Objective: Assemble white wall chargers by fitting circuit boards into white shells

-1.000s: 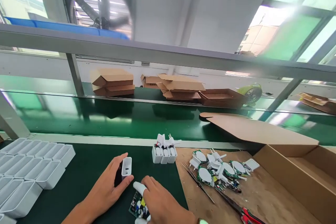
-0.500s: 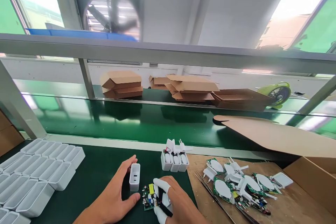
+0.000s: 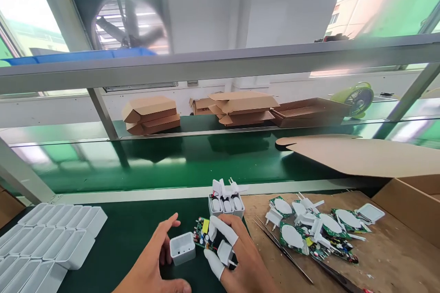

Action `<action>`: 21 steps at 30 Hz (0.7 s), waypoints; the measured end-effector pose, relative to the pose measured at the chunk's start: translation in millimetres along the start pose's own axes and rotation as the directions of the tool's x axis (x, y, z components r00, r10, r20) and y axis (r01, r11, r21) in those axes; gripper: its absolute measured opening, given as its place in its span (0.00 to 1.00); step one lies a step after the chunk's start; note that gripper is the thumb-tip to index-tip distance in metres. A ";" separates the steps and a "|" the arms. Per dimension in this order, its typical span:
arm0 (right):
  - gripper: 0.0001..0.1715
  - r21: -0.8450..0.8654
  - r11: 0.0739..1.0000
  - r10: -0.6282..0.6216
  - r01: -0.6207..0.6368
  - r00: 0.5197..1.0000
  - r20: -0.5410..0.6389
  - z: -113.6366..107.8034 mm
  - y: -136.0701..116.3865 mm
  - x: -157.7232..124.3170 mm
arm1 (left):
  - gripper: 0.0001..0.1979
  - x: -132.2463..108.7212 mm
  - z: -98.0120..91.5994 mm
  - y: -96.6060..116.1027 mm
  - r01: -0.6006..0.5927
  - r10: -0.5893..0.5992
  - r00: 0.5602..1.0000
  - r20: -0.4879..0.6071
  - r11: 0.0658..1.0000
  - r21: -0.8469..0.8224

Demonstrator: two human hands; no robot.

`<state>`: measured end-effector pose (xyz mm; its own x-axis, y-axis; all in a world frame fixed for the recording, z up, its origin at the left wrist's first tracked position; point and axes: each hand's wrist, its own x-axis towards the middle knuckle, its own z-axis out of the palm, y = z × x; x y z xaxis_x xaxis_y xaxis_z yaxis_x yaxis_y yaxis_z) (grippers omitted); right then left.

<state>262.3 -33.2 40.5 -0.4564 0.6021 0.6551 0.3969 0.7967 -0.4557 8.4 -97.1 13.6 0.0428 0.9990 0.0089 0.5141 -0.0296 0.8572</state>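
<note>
A small white plastic charger housing (image 3: 182, 248) lies tilted on the dark green mat, its hollow side showing. My left hand (image 3: 156, 258) curves around its left side, thumb and index finger spread; the curled fingers are close behind the housing, and contact is unclear. White finger cots cover the thumb and a finger of my right hand (image 3: 237, 249). Between them it pinches a circuit board (image 3: 202, 233) with a yellow component. A white plug part (image 3: 226, 254) hangs by the board, under the same hand. The board's left edge is right beside the housing.
Rows of white housings (image 3: 51, 240) stand at left. Several filled housings (image 3: 225, 201) stand behind my right hand. Circuit boards with plugs (image 3: 316, 229), tweezers (image 3: 283, 251) and a cardboard box (image 3: 409, 210) are at right. A green conveyor belt (image 3: 192, 160) runs behind.
The housing has turned from showing its slotted end to showing its hollow side. My right hand has brought the board up beside it, and my left thumb has moved away from the board.
</note>
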 end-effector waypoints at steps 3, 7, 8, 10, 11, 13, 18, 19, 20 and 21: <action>0.33 0.029 1.000 0.003 -0.003 1.000 -0.009 -2.3 -3.3 0.8 | 0.45 0.6 -1.3 7.6 0.013 -0.017 0.984 0.180 1.000 0.021; 0.33 0.077 0.997 0.017 -0.016 1.000 -0.019 -1.3 -6.0 -0.7 | 0.37 4.2 -1.3 12.2 -0.045 0.050 0.979 0.200 0.998 -0.032; 0.32 0.109 0.993 0.058 -0.055 0.998 -0.022 1.1 -6.3 -2.0 | 0.38 4.5 -0.1 11.7 -0.064 0.075 0.981 0.179 0.996 -0.067; 0.31 0.239 0.951 0.207 -0.196 0.978 -0.024 9.0 -6.1 -6.0 | 0.42 4.0 4.4 9.9 -0.081 0.102 0.984 0.148 0.987 -0.140; 0.31 0.329 0.903 0.297 -0.277 0.955 -0.013 14.3 -5.9 -8.7 | 0.44 3.4 7.5 9.2 -0.075 0.100 0.985 0.141 0.982 -0.172; 0.32 0.485 0.778 0.442 -0.400 0.896 0.031 24.7 -5.6 -14.1 | 0.46 2.5 13.9 9.6 -0.040 0.070 0.985 0.160 0.982 -0.186; 0.33 0.504 0.769 0.424 -0.392 0.904 0.055 24.9 -7.6 -14.4 | 0.33 2.8 16.7 16.0 -0.134 0.133 0.988 0.072 0.991 0.009; 0.33 0.455 0.831 0.347 -0.321 0.938 0.030 20.1 -8.4 -11.7 | 0.33 3.3 14.4 15.7 -0.188 0.188 0.982 0.006 0.981 0.047; 0.33 0.384 0.894 0.249 -0.229 0.969 -0.003 15.0 -9.1 -8.7 | 0.33 3.8 11.5 14.5 -0.232 0.238 0.969 -0.063 0.969 0.084; 0.34 0.301 0.945 0.143 -0.126 0.989 -0.035 10.3 -9.6 -6.0 | 0.33 4.4 8.5 12.4 -0.261 0.274 0.954 -0.121 0.959 0.113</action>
<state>253.1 -43.9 34.7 -0.3665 0.7079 0.6038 0.1934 0.6927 -0.6948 22.3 -93.4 19.8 0.0778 0.9490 0.3054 0.5786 -0.2924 0.7614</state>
